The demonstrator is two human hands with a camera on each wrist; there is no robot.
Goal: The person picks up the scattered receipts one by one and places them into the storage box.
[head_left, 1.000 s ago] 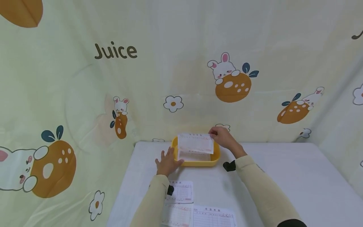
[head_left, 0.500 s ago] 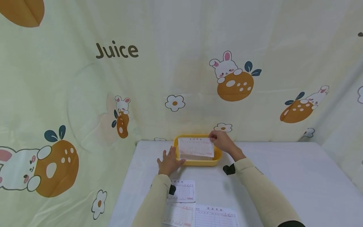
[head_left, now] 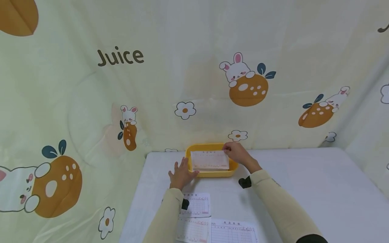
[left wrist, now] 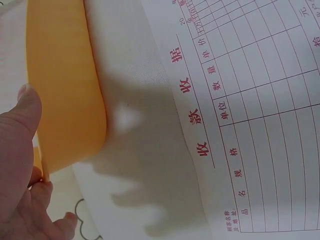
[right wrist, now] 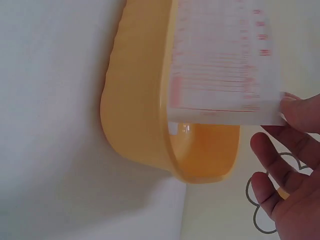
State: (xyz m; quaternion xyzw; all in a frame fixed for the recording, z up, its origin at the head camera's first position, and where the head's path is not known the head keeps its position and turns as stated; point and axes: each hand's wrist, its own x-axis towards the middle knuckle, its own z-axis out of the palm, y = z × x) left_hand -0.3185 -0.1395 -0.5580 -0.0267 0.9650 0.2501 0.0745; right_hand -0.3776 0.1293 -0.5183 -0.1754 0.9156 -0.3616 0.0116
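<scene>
A yellow plastic basket [head_left: 212,174] stands at the back edge of the table. My left hand [head_left: 181,174] holds its left front corner, thumb [left wrist: 29,107] at the front rim, other fingers spread. At the basket's right end, my right hand [head_left: 239,154] pinches the top right corner of a printed paper slip [head_left: 209,160] between thumb and index finger. Its remaining fingers [right wrist: 270,150] hang apart from the paper. The slip slants over the basket's opening, its lower edge along the front rim, and covers most of the inside.
Several ruled receipt forms lie on the white table [head_left: 304,189] in front of the basket: one form [head_left: 199,205] close by the left sleeve, a reddish form [head_left: 194,229] below it, another form [head_left: 234,232] to its right. A patterned curtain [head_left: 164,74] hangs right behind the table.
The right hand has lowered the slip's upper edge down and forward, so it lies flatter over the basket and more of the back rim shows. The left hand keeps its place at the corner.
</scene>
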